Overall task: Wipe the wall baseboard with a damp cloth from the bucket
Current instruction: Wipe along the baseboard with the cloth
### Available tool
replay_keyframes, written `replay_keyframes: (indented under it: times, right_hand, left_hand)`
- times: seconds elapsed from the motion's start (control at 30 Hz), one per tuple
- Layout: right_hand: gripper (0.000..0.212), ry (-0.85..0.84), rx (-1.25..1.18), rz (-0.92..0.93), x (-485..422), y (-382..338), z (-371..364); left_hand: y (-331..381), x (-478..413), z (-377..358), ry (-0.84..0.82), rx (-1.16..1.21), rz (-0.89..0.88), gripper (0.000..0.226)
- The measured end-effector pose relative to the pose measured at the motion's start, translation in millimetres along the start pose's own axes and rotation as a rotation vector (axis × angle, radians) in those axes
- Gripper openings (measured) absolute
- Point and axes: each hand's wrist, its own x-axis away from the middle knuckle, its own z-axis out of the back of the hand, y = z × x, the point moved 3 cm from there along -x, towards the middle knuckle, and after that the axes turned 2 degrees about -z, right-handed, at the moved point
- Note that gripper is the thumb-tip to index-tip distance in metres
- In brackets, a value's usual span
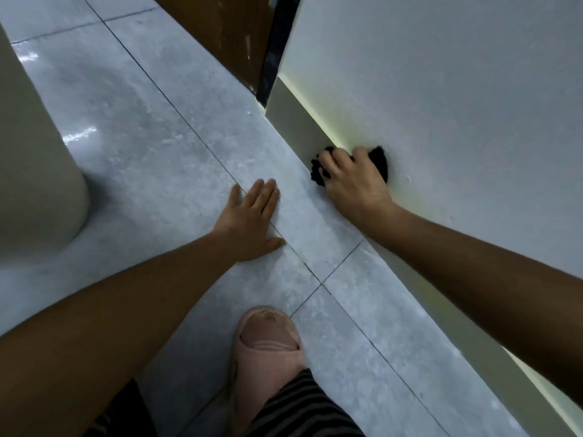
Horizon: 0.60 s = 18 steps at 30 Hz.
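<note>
R hand (353, 181) w/ cloth (380, 160) on baseboard (296, 124)

No readable text anywhere.

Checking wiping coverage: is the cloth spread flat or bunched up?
Bunched up. The dark cloth bulges in lumps either side of the right hand, which presses it against the baseboard.
</note>
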Motion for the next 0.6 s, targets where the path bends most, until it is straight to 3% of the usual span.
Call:
replay_keyframes:
  times: [0.17,0.47,0.6]
  right_hand:
    - [0.032,0.042,-0.008,-0.069,-38.7,0.5,13.8]
    - [0.031,-0.058,-0.062,-0.052,23.2,-20.3,-25.5]
    - [0.03,0.012,-0.04,-0.068,28.7,-0.2,-17.7]
  left_hand:
    - [5.5,-7.6,12.6,-0.06,0.077,0.058,0.094]
    - [6.4,-8.8,10.8,-0.072,0.041,0.065,0.102]
    - [7.9,-10.5,5.7,-0.031,0.053,0.078,0.103]
